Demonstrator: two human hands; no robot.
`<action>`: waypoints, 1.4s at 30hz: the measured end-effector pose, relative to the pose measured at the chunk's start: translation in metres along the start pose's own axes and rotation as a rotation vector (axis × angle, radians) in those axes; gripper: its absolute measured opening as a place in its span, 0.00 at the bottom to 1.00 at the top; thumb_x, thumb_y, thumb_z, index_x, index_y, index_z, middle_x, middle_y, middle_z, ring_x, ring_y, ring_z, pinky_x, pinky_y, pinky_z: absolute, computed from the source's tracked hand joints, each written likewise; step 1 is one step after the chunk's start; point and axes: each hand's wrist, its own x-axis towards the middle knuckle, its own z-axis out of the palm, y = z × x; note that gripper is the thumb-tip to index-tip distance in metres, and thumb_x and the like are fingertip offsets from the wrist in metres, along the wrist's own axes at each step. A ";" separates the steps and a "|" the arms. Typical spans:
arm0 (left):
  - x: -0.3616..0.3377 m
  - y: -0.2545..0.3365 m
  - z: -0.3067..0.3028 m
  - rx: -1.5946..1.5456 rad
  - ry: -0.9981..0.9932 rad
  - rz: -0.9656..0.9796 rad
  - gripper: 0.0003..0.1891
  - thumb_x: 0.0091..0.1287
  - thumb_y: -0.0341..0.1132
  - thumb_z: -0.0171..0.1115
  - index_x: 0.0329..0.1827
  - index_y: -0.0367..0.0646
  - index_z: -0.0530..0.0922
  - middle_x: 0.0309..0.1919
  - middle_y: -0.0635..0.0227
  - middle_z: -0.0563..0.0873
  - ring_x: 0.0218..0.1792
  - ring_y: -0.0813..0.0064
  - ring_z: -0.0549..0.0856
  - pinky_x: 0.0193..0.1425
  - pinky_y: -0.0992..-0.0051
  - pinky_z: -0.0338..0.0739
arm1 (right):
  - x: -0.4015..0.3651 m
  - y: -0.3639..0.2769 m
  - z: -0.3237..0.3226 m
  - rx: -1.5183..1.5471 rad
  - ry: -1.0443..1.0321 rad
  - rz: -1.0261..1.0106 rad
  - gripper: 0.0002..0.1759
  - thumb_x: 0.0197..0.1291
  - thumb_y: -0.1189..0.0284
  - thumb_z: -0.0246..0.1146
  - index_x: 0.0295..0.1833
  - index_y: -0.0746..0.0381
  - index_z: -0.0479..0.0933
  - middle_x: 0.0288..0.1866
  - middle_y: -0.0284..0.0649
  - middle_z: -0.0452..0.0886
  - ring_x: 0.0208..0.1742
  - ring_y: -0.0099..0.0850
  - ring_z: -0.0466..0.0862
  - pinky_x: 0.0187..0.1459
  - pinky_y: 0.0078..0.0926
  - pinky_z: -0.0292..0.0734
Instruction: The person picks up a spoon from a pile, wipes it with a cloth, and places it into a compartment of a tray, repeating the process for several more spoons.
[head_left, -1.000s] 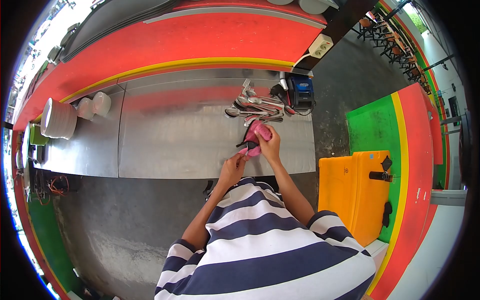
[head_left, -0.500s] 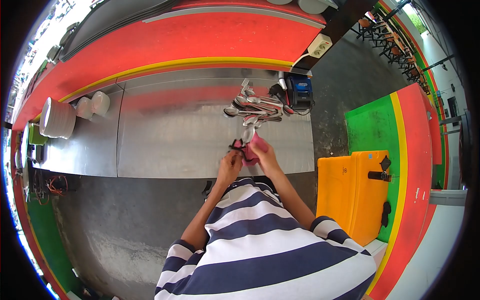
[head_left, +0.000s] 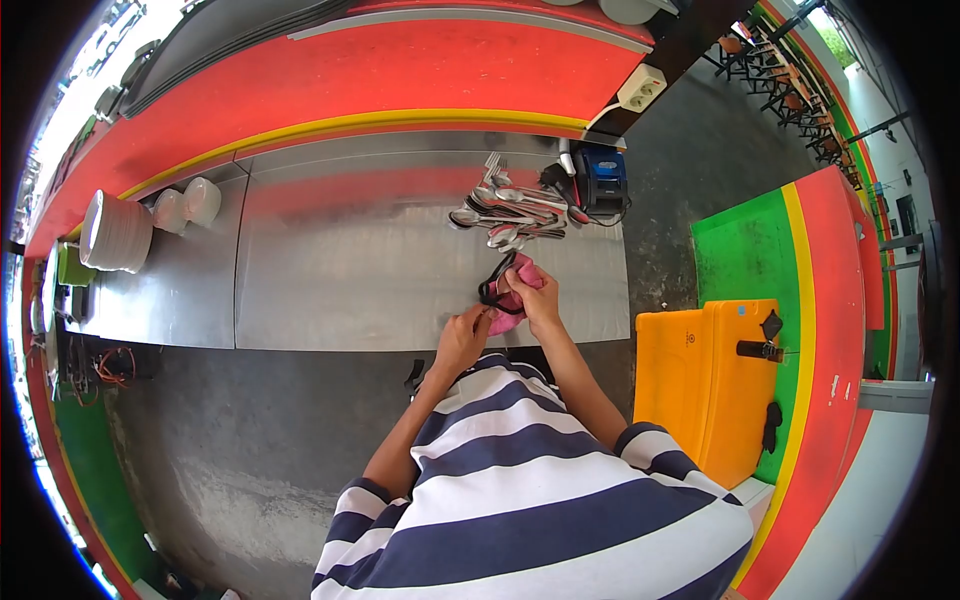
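Note:
My right hand (head_left: 537,300) is closed on a pink cloth (head_left: 508,322) with black edging, held above the front part of the steel counter (head_left: 340,270). Close beside it, my left hand (head_left: 463,340) has its fingers pinched together at the lower left edge of the cloth. A black loop stands up between the hands; whether a utensil is wrapped inside cannot be made out. Beyond the hands lies a loose pile of spoons and forks (head_left: 515,208), with some fork tines pointing toward the back.
A blue and black device (head_left: 601,182) stands right of the cutlery. Stacked white plates (head_left: 114,232) and white bowls (head_left: 202,202) are at the counter's left. A red ledge (head_left: 440,80) runs behind. An orange box (head_left: 690,385) stands at the right.
The cloth has shifted and turned in my hands, with its black edging now raised as a loop. The spoon that showed at its top is no longer visible there. My left hand is slightly lower.

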 end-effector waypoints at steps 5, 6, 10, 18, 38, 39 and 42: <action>-0.002 -0.005 0.005 -0.045 0.069 -0.002 0.09 0.72 0.33 0.55 0.42 0.36 0.80 0.20 0.52 0.81 0.20 0.54 0.81 0.26 0.63 0.72 | 0.022 -0.004 -0.008 0.053 0.145 -0.144 0.11 0.61 0.68 0.72 0.44 0.63 0.81 0.37 0.27 0.81 0.34 0.17 0.77 0.37 0.19 0.73; -0.002 -0.005 0.004 -0.051 0.071 -0.018 0.09 0.72 0.33 0.55 0.42 0.36 0.80 0.20 0.53 0.81 0.19 0.57 0.80 0.26 0.65 0.71 | 0.025 -0.011 -0.011 0.129 0.112 -0.155 0.12 0.63 0.66 0.70 0.45 0.62 0.80 0.38 0.27 0.81 0.35 0.17 0.77 0.37 0.19 0.73; -0.001 -0.008 -0.003 -0.065 0.072 -0.073 0.09 0.73 0.30 0.54 0.44 0.34 0.80 0.21 0.60 0.81 0.20 0.74 0.77 0.26 0.71 0.68 | 0.004 -0.058 -0.016 0.266 -0.143 -0.159 0.20 0.73 0.58 0.60 0.57 0.62 0.76 0.48 0.29 0.80 0.46 0.18 0.77 0.48 0.19 0.73; 0.007 -0.022 0.011 -0.031 0.101 0.070 0.07 0.70 0.30 0.57 0.42 0.35 0.80 0.22 0.50 0.81 0.21 0.54 0.83 0.28 0.62 0.72 | -0.022 -0.008 0.013 -0.977 -0.051 -0.890 0.30 0.66 0.61 0.66 0.67 0.67 0.69 0.63 0.47 0.74 0.60 0.34 0.78 0.62 0.31 0.72; 0.001 0.003 -0.005 -0.033 0.005 -0.015 0.08 0.72 0.32 0.56 0.42 0.37 0.81 0.16 0.59 0.78 0.14 0.74 0.73 0.22 0.69 0.63 | 0.070 0.022 -0.050 0.043 0.260 -0.215 0.14 0.66 0.71 0.63 0.54 0.68 0.79 0.46 0.39 0.86 0.46 0.24 0.84 0.49 0.25 0.79; 0.000 0.000 -0.004 -0.073 0.020 -0.017 0.09 0.73 0.33 0.56 0.41 0.36 0.81 0.16 0.62 0.76 0.15 0.77 0.70 0.22 0.70 0.61 | 0.075 0.024 -0.061 0.261 0.247 -0.108 0.14 0.68 0.70 0.62 0.53 0.67 0.78 0.46 0.39 0.85 0.47 0.25 0.85 0.50 0.26 0.79; 0.005 -0.005 -0.004 -0.181 0.022 -0.048 0.11 0.75 0.35 0.55 0.39 0.36 0.79 0.14 0.71 0.73 0.15 0.85 0.64 0.21 0.74 0.54 | 0.050 -0.009 -0.067 0.531 -0.028 0.055 0.16 0.72 0.65 0.58 0.57 0.65 0.75 0.51 0.39 0.84 0.51 0.27 0.84 0.55 0.28 0.79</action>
